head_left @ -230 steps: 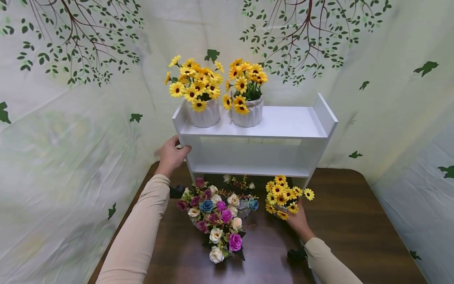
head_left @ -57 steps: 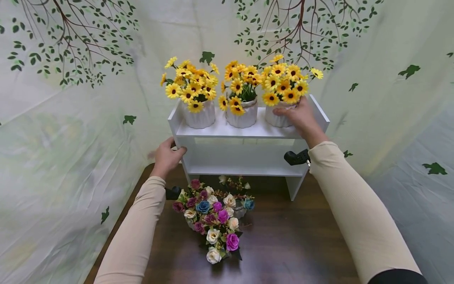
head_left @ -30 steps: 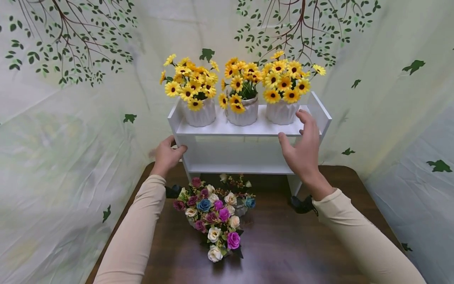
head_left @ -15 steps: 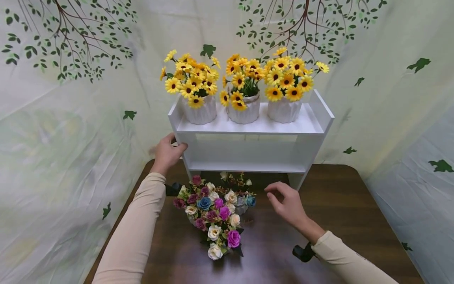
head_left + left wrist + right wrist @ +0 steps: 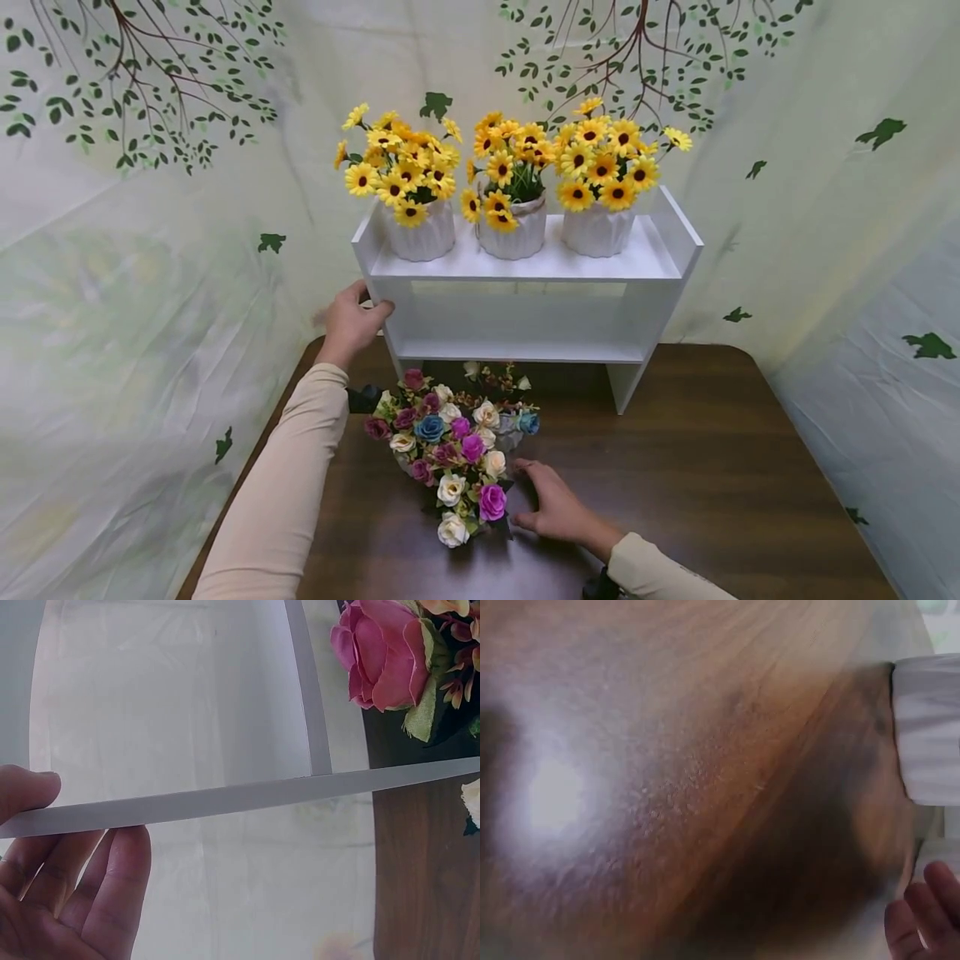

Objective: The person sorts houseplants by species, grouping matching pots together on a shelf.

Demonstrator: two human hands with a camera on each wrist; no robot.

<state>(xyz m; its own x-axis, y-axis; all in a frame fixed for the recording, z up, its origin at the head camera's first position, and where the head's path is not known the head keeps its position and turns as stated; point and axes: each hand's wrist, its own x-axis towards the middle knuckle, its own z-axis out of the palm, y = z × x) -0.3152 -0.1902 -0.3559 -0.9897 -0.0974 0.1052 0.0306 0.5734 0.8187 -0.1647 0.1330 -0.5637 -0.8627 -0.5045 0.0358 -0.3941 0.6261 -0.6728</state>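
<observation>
A pale cloth backdrop printed with branches and green leaves (image 5: 157,92) hangs round a dark wooden desk (image 5: 712,467); on the desk stands a white two-tier shelf (image 5: 525,271); its top tier carries three white ribbed pots of yellow sunflowers side by side, the left pot (image 5: 420,233), the middle pot (image 5: 512,235) and the right pot (image 5: 597,229); the lower tier is bare.

The left hand (image 5: 351,321) grips the shelf's left side panel, thumb on one face and fingers curled round the other, as the left wrist view shows (image 5: 67,862); it has held there throughout. About two seconds ago the right hand was on the third sunflower pot on the top tier; since then it has let go, come down off the shelf and crossed to the front of the desk. Now the right hand (image 5: 551,504) lies low on the wood with fingers spread and relaxed, holding nothing, just beside the nearest mixed rose bouquet (image 5: 468,492), whose pink and cream heads lie in front of the shelf; another rose bunch (image 5: 442,421) lies behind it. The sunflower row looks finished, and the roses seem to be the next concern; the right wrist view is too blurred to add more.
</observation>
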